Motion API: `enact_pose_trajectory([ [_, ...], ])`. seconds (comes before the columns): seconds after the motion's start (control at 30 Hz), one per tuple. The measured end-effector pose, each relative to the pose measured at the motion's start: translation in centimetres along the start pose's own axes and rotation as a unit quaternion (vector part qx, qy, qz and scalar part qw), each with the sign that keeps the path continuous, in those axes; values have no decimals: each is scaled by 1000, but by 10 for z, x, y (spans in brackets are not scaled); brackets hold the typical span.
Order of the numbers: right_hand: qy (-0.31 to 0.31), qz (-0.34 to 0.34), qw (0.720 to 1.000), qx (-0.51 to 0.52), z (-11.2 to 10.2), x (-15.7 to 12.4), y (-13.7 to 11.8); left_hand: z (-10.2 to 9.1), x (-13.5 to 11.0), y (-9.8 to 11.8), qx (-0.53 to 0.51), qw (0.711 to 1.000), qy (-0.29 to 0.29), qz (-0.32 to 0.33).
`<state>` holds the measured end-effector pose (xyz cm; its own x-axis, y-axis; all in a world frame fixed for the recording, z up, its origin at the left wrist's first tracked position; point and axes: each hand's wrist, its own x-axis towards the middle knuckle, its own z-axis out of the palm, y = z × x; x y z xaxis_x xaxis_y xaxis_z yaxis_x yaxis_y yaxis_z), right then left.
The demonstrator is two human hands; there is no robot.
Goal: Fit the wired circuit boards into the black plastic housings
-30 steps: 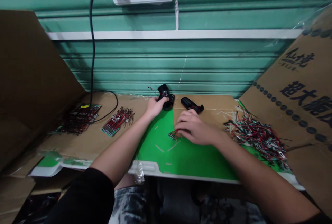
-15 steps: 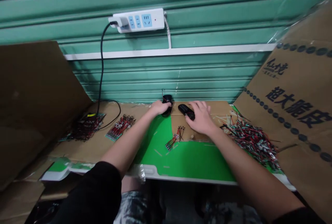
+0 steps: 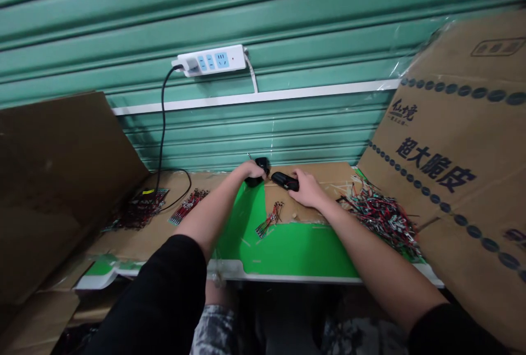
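Note:
At the back of the bench, my left hand [image 3: 253, 170] is closed on a dark, rounded black object [image 3: 262, 164] with a thin wire sticking up behind it. My fingers hide part of its shape. My right hand [image 3: 307, 188] grips the right end of a black oblong handheld device [image 3: 283, 181], which points left over a cardboard sheet [image 3: 329, 175]. A small gap separates the two black things. Nearer to me, a small bundle of red and black wired parts [image 3: 270, 221] lies partly on the cardboard and partly on the green surface.
A tangled heap of wired parts [image 3: 382, 215] lies at right beside a printed cardboard panel [image 3: 444, 152]. Wired bundles [image 3: 189, 205] and a darker pile [image 3: 142, 207] lie at left. A black cable [image 3: 163, 119] hangs from the white power strip [image 3: 216, 62] on the green shutter.
The view has tilted and turned slightly right. My right hand has brought the oblong device closer to level. My left hand stays at the black object, its fingers now further over it.

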<state>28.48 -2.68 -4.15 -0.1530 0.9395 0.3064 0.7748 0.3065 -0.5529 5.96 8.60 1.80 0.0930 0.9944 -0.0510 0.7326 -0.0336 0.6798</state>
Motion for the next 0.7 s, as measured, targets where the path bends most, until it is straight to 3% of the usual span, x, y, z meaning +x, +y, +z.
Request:
enact_pose_trajectory([
  [0.2,-11,-52,995,86,5,2,5,0,3,5,36,998,-27,-37],
  [0.37,-14,-49,991,123,7,5,10,-24,-12,1,28,999,-16,-23],
  [0.43,-17,-46,988,146,9,6,11,-32,-21,4,6,999,-30,12],
  [0.5,-26,-41,984,169,10,7,12,-34,-31,9,-27,993,-87,79],
  [0.6,-31,-39,980,193,14,9,14,-25,-44,15,-26,971,-174,163],
  [0.7,-32,-49,975,216,17,10,17,-12,-50,16,4,957,-203,205],
])
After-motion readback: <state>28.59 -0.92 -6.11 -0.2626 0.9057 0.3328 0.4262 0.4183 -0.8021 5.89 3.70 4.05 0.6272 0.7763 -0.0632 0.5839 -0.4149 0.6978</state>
